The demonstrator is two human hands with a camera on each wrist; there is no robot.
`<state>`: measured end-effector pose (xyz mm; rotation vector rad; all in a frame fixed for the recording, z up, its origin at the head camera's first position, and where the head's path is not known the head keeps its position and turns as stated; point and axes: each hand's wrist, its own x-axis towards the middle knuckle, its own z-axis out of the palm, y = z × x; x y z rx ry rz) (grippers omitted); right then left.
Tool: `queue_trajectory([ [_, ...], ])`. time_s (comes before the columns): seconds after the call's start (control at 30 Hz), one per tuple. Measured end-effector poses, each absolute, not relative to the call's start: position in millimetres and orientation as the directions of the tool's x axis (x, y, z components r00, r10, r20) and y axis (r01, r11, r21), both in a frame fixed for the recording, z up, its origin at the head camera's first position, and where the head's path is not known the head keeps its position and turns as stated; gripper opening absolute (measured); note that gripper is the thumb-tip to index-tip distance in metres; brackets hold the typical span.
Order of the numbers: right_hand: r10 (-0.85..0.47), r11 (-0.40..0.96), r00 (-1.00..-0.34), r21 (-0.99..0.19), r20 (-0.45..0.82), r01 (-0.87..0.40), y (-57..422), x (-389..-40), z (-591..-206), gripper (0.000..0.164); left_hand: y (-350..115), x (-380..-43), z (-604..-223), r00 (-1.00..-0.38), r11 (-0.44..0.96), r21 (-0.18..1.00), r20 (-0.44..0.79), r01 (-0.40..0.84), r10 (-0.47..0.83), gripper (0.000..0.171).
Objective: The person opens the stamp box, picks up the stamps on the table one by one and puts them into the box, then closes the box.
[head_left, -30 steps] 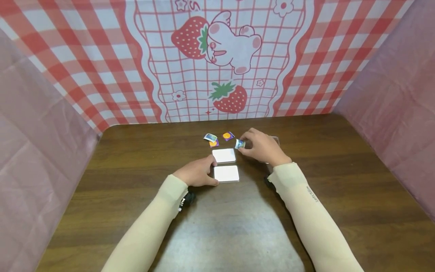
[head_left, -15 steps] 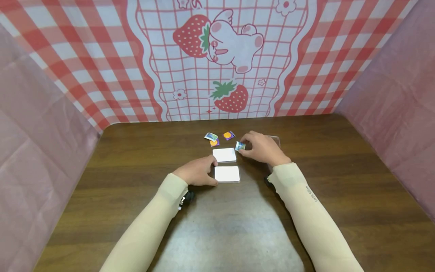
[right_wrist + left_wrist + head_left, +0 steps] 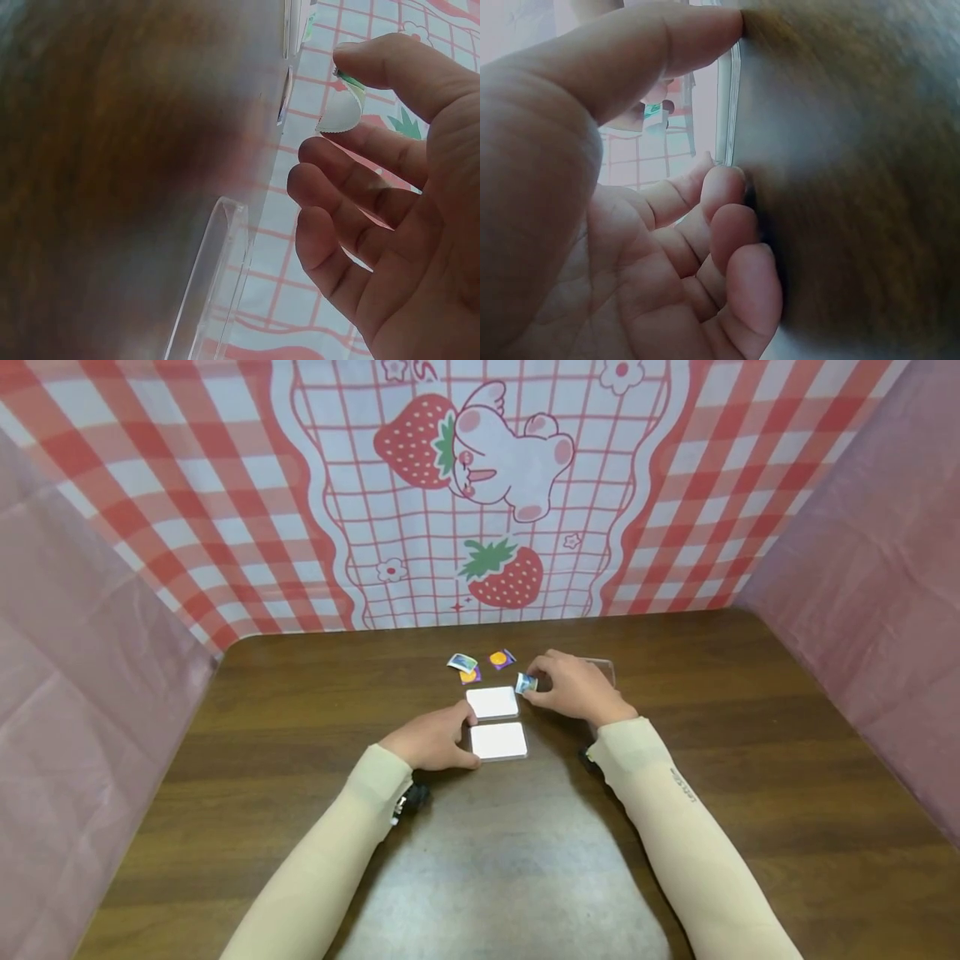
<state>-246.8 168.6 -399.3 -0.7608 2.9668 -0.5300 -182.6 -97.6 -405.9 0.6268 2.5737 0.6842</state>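
Blue sticker [image 3: 525, 684] slightly lowered, pinched by right hand [image 3: 577, 687]; two cards [image 3: 498, 741], nearer wide-gripped by left hand [image 3: 430, 739]; three loose stickers [image 3: 461, 662].

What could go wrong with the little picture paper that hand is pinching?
The right hand pinches the small paper, which is bent in a curl, so it might crease or come down crooked. That hand is close to the clear plastic case, so it might bump it. The left hand has its thumb and a finger at the left edge of the nearer white rectangle; a slip might nudge that.
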Motion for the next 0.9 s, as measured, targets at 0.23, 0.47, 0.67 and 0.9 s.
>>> queue_trajectory([
  [0.23, -0.467, 0.822, -0.883, -0.345, 0.045, -0.453, 167.0, -245.1, -397.9, 0.035, -97.7, -182.4, -405.1, -0.822, 0.783, 0.543, -0.266, 0.304, 0.504, 0.056],
  [0.47, -0.465, 0.818, -0.885, -0.37, 0.025, -0.44, 163.1, -243.0, -398.3, 0.035, -96.5, -182.0, -405.7, -0.82, 0.786, 0.538, -0.273, 0.304, 0.504, 0.056],
  [0.67, -0.479, 0.809, -0.877, -0.374, 0.028, -0.454, 157.7, -240.2, -396.1, 0.036, -96.3, -182.4, -405.8, -0.82, 0.785, 0.541, -0.273, 0.301, 0.503, 0.056],
  [0.9, -0.561, 0.77, -0.828, -0.358, 0.014, -0.528, 145.9, -234.8, -392.6, 0.035, -97.0, -182.9, -406.1, -0.819, 0.787, 0.539, -0.277, 0.301, 0.503, 0.056],
])
